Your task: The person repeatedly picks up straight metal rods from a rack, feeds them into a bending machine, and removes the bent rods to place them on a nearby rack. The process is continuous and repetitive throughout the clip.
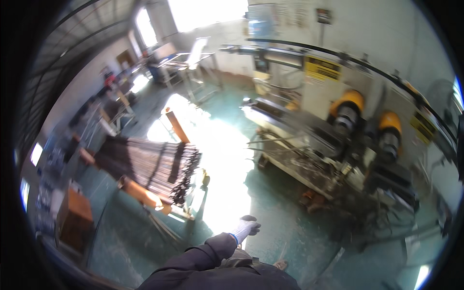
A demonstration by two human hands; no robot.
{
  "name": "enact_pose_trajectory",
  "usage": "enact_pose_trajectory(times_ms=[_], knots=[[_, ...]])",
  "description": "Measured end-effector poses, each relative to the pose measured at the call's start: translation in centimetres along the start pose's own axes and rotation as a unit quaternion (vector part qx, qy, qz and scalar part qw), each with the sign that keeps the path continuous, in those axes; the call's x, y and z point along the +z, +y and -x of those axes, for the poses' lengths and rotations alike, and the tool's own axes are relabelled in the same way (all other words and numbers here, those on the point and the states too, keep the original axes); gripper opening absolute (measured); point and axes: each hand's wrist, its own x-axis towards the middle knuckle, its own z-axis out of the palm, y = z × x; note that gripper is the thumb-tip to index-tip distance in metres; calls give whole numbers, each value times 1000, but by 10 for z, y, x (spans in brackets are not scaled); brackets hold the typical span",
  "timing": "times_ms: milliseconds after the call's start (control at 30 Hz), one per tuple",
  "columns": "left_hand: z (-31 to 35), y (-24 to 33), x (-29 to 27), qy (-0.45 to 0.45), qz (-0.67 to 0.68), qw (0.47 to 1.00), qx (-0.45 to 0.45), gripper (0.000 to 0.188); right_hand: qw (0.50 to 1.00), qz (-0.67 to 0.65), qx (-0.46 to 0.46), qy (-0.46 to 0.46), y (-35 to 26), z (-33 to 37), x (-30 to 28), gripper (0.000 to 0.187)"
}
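Observation:
My left hand point(246, 226), in a white knitted glove with a dark patch, is held in front of my body at the lower middle. Its fingers look loosely bent and a little apart, with nothing seen between them, though the picture is somewhat blurred. It touches nothing that I can make out. Below it shows part of my shoe point(281, 264) on the green floor. To the left, a large stack of long dark metal rods point(150, 162) lies on a rack with orange-brown posts point(140, 192). My right hand is out of the picture.
A long machine with two yellow-and-black cylinders point(349, 107) stands along the right wall, a dirty bed point(299, 166) beneath it. An orange-brown box point(76, 217) is at the lower left. Metal frames point(191, 70) stand at the back. Sunlight glares across the floor point(227, 169).

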Motion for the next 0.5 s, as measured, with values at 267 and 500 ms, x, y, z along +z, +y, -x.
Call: enact_pose_trajectory(times_ms=[267,500], knots=[[34,88,-244,256,-100,936,218,19,912,26,18,-409,-60,162,206,32],[119,216,-494,508,-227,747,363,20,879,30,-116,-461,-242,170,325,37]])
